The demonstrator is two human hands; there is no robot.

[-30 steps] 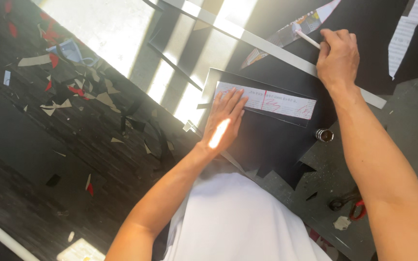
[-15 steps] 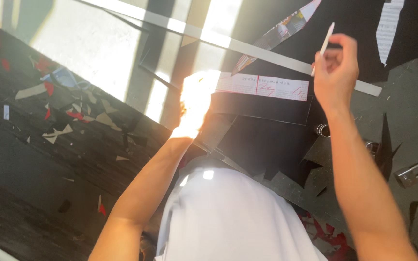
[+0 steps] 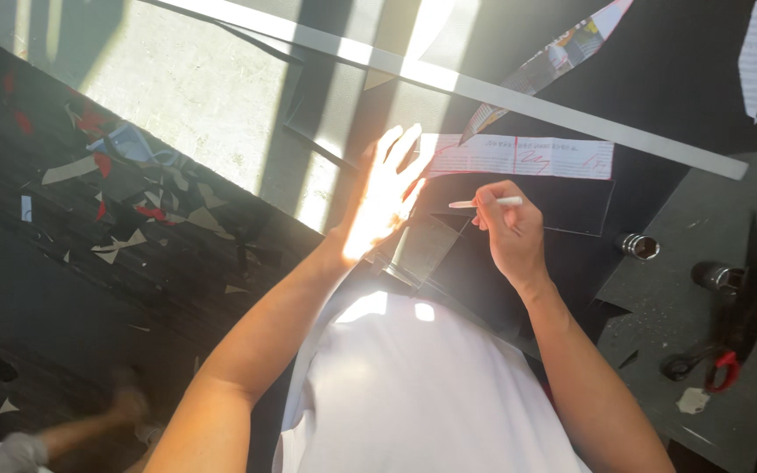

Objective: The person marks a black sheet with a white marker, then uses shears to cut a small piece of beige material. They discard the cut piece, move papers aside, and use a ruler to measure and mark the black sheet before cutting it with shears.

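Right hand (image 3: 510, 235) is pinching a white pen (image 3: 486, 203), its long axis running leftward toward the left hand (image 3: 385, 197). Left hand is lying flat, fingers spread, holding nothing, on the black sheet (image 3: 571, 206). The paper strip (image 3: 519, 158) is sitting just beyond the pen, nearer the right hand.

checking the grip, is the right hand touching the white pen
Touching. The head view shows the right hand with its fingers closed around the rear end of the white pen, whose tip sticks out to the left over the dark sheet.
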